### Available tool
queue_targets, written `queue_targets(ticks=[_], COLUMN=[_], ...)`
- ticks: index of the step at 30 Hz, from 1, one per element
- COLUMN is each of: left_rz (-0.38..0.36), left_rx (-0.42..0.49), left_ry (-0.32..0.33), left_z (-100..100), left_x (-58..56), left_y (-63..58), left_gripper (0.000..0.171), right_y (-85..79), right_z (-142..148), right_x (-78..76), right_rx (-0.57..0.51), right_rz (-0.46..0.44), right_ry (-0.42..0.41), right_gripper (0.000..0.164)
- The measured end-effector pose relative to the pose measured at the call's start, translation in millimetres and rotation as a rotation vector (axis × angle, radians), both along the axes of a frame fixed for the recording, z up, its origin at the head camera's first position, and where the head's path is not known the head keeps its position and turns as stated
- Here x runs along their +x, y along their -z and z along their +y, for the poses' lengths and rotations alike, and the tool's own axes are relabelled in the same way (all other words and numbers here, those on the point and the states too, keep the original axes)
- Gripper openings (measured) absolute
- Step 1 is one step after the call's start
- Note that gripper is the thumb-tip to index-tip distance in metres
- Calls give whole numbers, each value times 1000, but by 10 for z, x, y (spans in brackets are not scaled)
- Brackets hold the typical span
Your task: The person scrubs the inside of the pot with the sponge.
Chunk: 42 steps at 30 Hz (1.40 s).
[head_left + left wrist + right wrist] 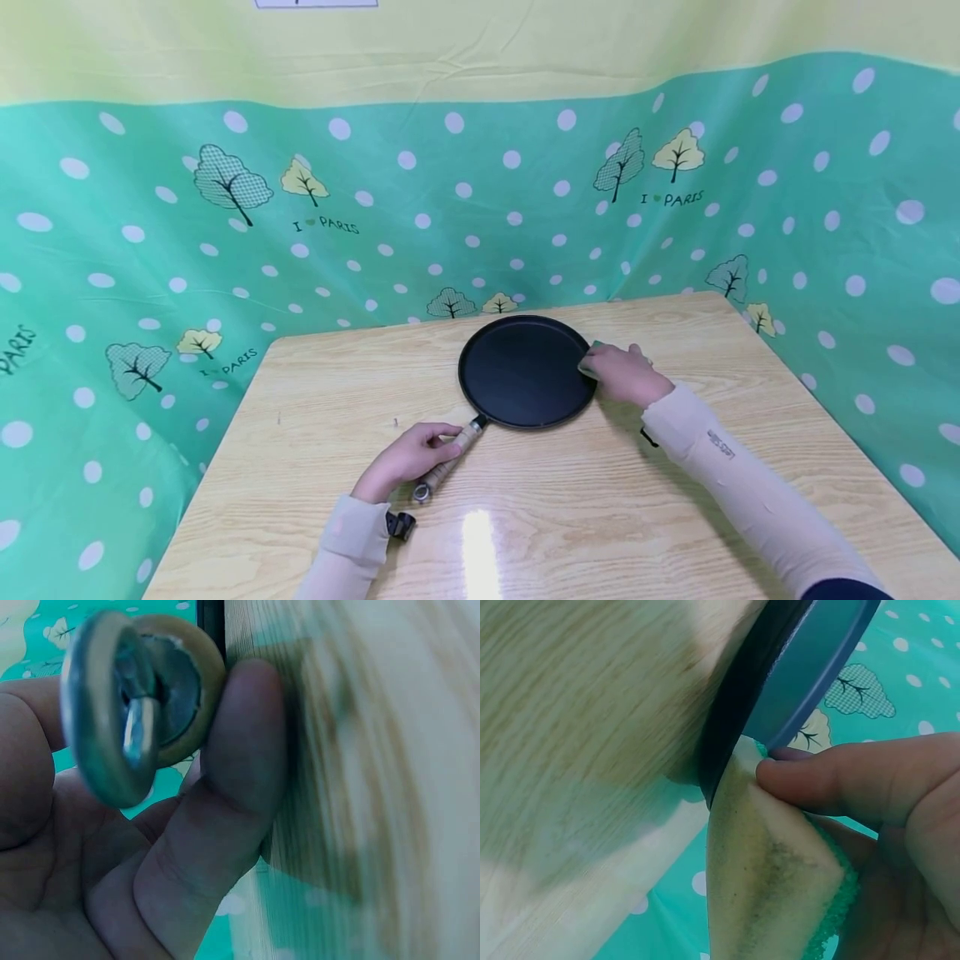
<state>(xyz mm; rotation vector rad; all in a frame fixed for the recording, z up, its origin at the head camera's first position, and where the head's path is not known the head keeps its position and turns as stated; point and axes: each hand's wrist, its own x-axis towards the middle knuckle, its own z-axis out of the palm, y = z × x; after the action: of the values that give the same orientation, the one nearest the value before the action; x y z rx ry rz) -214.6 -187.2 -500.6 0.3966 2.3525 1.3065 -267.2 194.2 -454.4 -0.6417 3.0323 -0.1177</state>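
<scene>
A flat, round black frying pan (pixel 525 371) lies on the table, its handle (pixel 452 457) angled toward the near left. My left hand (pixel 407 456) holds that handle between thumb and fingers, close to the tabletop. In the left wrist view a metal hanging ring (pixel 84 712) sticks out of the handle's end. At the pan's right edge, my right hand (pixel 628 372) pinches a sponge (pixel 772 862), pale yellow and stained with a rough green side. The sponge's tip touches the pan's rim (pixel 739 697) in the right wrist view.
The pan rests on a light wooden table (pixel 322 392) near its back edge. A green and yellow cloth (pixel 420 192) with dots and trees hangs behind and along both sides. Glare marks the table's near middle.
</scene>
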Motion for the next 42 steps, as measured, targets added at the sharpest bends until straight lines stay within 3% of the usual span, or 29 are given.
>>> queue_targets(ticks=[30, 42], left_rz=[23, 30], left_rx=[0, -3], left_ry=[10, 10], left_z=[5, 8], left_x=[0, -13], left_y=[-6, 13], left_gripper=[40, 40], right_y=[10, 29], right_z=[43, 35], right_x=[317, 392], right_rx=[-97, -142], right_rz=[65, 41], right_ry=[-55, -91], right_gripper=[32, 27])
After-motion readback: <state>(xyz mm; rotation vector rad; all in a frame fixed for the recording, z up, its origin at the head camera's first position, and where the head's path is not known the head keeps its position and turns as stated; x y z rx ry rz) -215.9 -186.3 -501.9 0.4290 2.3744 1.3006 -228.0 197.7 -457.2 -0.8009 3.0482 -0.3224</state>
